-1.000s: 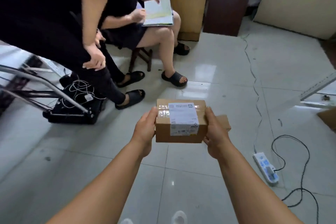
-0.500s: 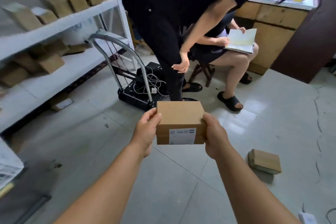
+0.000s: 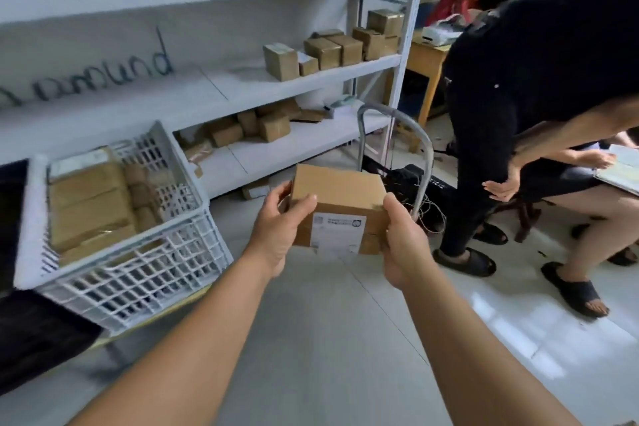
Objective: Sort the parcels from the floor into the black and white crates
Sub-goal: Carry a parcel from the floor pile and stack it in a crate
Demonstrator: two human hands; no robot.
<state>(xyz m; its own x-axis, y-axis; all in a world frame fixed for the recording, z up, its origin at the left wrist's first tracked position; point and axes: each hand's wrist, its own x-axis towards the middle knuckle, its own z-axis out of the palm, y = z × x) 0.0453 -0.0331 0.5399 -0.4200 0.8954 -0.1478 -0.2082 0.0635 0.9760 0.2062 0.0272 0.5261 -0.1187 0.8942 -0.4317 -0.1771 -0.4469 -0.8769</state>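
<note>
- Shelves (image 3: 242,86) of boxes fill the upper left.
- Both hands (left (image 3: 280,232), right (image 3: 404,242)) grip one parcel (image 3: 337,197), centre frame.
- White crate (image 3: 138,273), lower left, already holds parcels; this one remains unsorted.

A: Floor (image 3: 345,339): pale grey tile, glossy, light reflected at right; wall (image 3: 103,45): white, dark scrawl on it.
B: Shelving (image 3: 242,86): white metal, three tiers, brown boxes (image 3: 325,52) on each; wooden desk (image 3: 427,59) beyond; hand truck (image 3: 420,149) beside shelving; two bystanders at right.
</note>
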